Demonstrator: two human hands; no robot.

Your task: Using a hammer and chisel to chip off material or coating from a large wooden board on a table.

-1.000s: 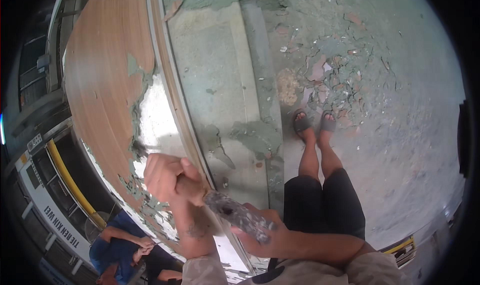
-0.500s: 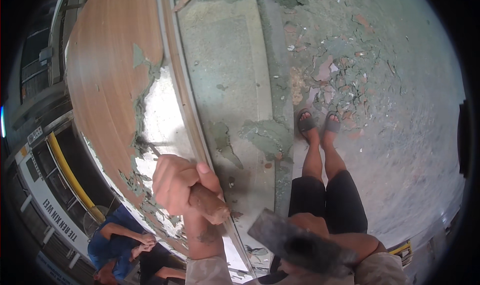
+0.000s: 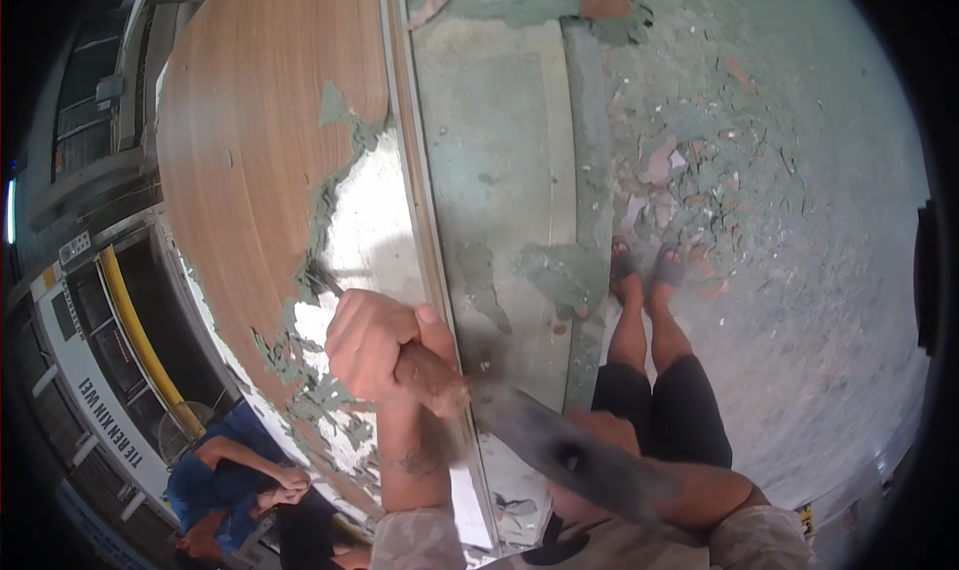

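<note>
My left hand is closed around the wooden handle of a chisel. Its thin dark blade reaches up and left to the torn edge of a wood-grain covering, where a white surface lies bare. My right hand is partly hidden behind a dark steel hammer that it grips. Smeared by motion, the hammer head has its far end near the chisel handle's butt, with a small gap between them. Ragged green-grey flakes cling along the covering's torn edge.
A narrow wooden edge strip runs beside the white surface. Past it is a grey-green ledge with loose flakes. Broken chips litter the floor near my sandalled feet. A co-worker in blue is at lower left, near a white-and-yellow machine.
The hammer head has moved up and left, closer to the chisel handle. The surroundings have shifted to the right in view. My left hand keeps its grip on the chisel.
</note>
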